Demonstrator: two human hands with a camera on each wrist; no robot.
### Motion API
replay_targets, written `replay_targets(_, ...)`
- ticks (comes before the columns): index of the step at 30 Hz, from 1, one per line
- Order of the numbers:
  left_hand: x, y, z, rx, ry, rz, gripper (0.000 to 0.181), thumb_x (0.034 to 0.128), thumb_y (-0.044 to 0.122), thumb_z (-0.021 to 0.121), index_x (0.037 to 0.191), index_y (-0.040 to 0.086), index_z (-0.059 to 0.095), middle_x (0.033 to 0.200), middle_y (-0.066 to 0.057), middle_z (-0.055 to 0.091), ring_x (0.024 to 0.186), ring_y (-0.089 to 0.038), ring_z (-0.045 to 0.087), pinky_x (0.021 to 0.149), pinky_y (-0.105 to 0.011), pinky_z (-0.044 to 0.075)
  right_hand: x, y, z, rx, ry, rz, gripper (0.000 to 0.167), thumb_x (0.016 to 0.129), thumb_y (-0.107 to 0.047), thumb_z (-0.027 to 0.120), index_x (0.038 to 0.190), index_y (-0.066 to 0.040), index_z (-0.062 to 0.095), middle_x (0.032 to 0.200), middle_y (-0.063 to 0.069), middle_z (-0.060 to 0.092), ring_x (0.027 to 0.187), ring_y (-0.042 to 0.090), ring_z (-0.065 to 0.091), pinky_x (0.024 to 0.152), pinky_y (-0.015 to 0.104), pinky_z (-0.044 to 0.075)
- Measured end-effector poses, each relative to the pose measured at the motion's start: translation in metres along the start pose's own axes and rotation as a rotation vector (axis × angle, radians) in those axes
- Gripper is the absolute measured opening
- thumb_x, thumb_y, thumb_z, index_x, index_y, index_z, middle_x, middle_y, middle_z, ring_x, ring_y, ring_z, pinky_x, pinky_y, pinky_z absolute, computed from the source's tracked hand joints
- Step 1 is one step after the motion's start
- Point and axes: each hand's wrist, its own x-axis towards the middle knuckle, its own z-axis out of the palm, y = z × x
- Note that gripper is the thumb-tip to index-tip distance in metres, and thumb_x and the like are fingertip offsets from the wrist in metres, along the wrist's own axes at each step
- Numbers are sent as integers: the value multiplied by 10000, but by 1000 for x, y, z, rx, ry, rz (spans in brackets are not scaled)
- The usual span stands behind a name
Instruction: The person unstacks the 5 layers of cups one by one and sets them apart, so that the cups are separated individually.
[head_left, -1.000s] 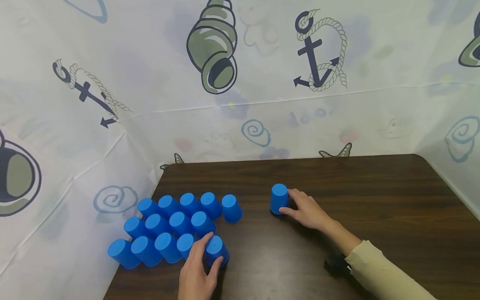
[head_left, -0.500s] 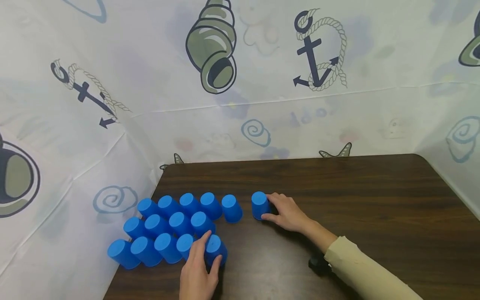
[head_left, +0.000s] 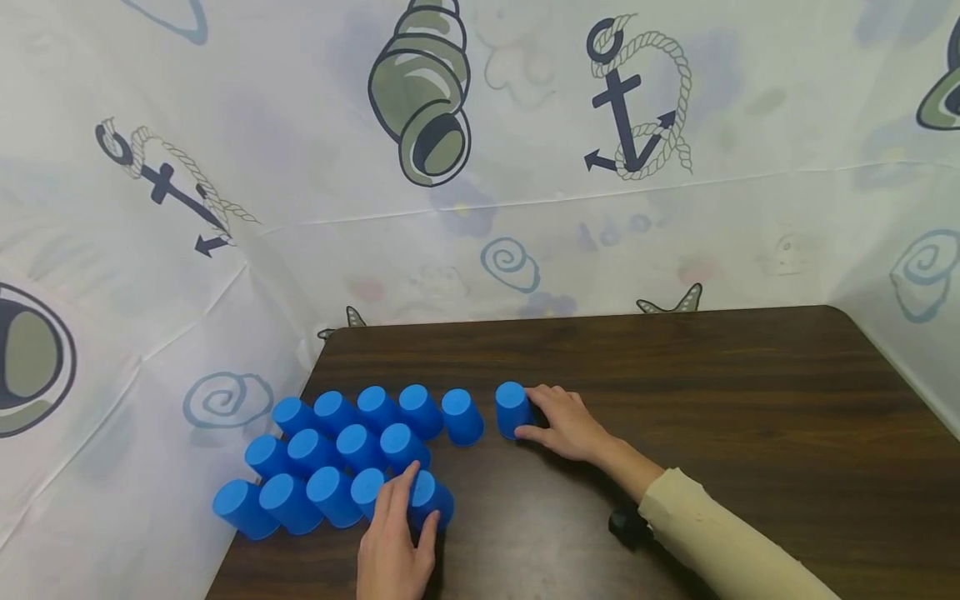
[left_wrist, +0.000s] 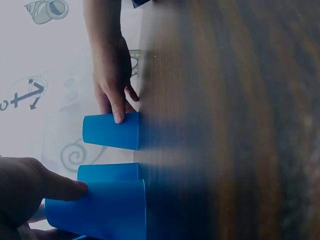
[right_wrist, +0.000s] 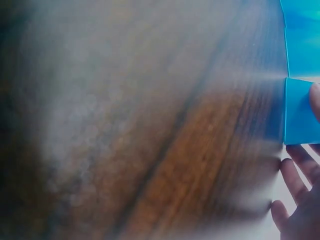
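Observation:
At the right end of the front row, my left hand (head_left: 393,546) grips an upside-down blue cup (head_left: 441,497) between thumb and fingers. In the left wrist view that thumb presses the side of the blue cup (left_wrist: 112,210). My right hand (head_left: 572,427) holds another upturned blue cup (head_left: 512,410) by its right side, a small gap away from the end cup (head_left: 462,417) of the back row. The right wrist view catches only part of this held cup (right_wrist: 299,115), with the right hand's fingers (right_wrist: 295,182) beside it. Both held cups stand upright on their rims.
Several more upturned blue cups (head_left: 315,450) stand in three slanting rows on the left of the dark wooden table (head_left: 712,392). A black object (head_left: 628,527) shows under the right sleeve (head_left: 720,525). A patterned white cloth (head_left: 420,267) encloses the table's back and sides.
My right hand has slid its cup leftward across the table, closer to the back row's end cup. My left hand has stayed almost still on its cup.

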Motion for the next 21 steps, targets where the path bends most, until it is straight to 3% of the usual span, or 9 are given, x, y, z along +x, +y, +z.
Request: replay_targets(21, -10, 10, -9, 27, 78, 29, 759, 763, 214, 858, 1415, 148, 476, 1286, -126, 513, 1081, -373, 631, 828, -558, 529, -4, 2, -5, 34, -52, 34, 705, 869, -465, 719, 1415, -87, 483, 1325, 106, 566, 1236, 305, 492, 1017, 591, 340)
